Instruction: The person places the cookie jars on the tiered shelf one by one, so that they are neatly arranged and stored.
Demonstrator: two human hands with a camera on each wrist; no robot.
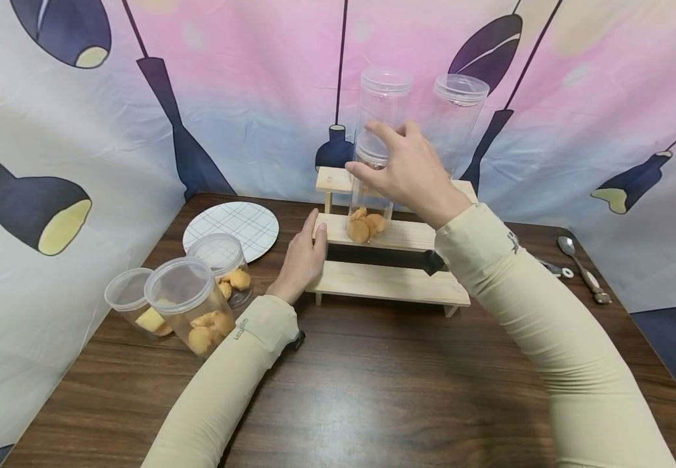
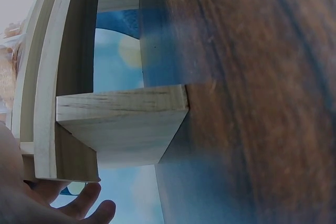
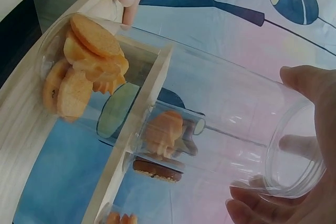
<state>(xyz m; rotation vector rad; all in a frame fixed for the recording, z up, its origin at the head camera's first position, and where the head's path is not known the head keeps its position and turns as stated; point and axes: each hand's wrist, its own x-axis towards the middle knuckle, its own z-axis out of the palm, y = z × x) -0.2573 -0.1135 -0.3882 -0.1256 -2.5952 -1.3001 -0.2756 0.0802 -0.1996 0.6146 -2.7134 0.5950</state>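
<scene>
Your right grip (image 1: 414, 169) is grasping the clear jar (image 1: 371, 195) at its top, thumb and fingers curling around the lid (image 1: 371, 148). The jar is sitting below that grip, roughly upright at the middle step (image 1: 411, 235) of the wooden stand (image 1: 393, 281); you cannot tell whether its base is bearing on the board. It is probably handling as light and stiff, its smooth wall likely slippery, the cookies (image 1: 366, 225) apt to crumble if jolted. Holding just under the lid would be safer, in case the lid is sitting loose. The jar is looking tall, see-through and ring-lidded, its golden-brown cookies gathering at the bottom. Your left grip (image 1: 305, 257) is lying at the stand's left end, fingers extending, touching or nearly touching it and grasping nothing. Behind your right grip, two taller jars (image 1: 459, 110) are standing on the top step. Left of your left grip, three cookie jars (image 1: 182, 299) and a plate (image 1: 244, 218) are resting on the worktop (image 1: 385, 390).
</scene>
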